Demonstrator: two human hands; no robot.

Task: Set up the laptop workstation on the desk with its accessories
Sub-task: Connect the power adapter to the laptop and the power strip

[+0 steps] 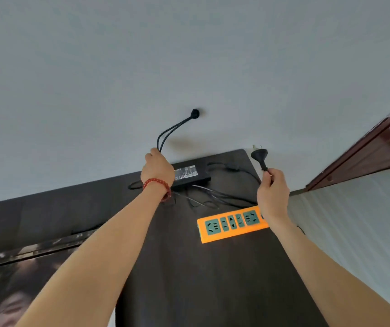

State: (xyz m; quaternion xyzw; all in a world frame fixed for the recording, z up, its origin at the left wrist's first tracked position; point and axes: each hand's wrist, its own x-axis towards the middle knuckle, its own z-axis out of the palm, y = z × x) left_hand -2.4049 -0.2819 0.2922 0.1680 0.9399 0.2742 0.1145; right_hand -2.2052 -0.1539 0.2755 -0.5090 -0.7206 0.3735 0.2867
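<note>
My left hand [157, 167], with a red bead bracelet on its wrist, grips a looped black cable [168, 133] and lifts it above the dark desk [189, 279]; the cable's round end [194, 113] shows against the wall. My right hand [273, 192] pinches the cord just below a black power plug [259, 155], prongs up. The black power adapter [190, 173] lies at the desk's back edge, partly hidden by my left hand. An orange power strip [233, 225] with green sockets lies under my right wrist.
Loose black cords [217, 197] trail between the adapter and the strip. A laptop's dark edge [36, 249] shows at the left. A grey wall [189, 55] rises behind the desk, and a red-brown wooden frame [366, 149] stands at the right.
</note>
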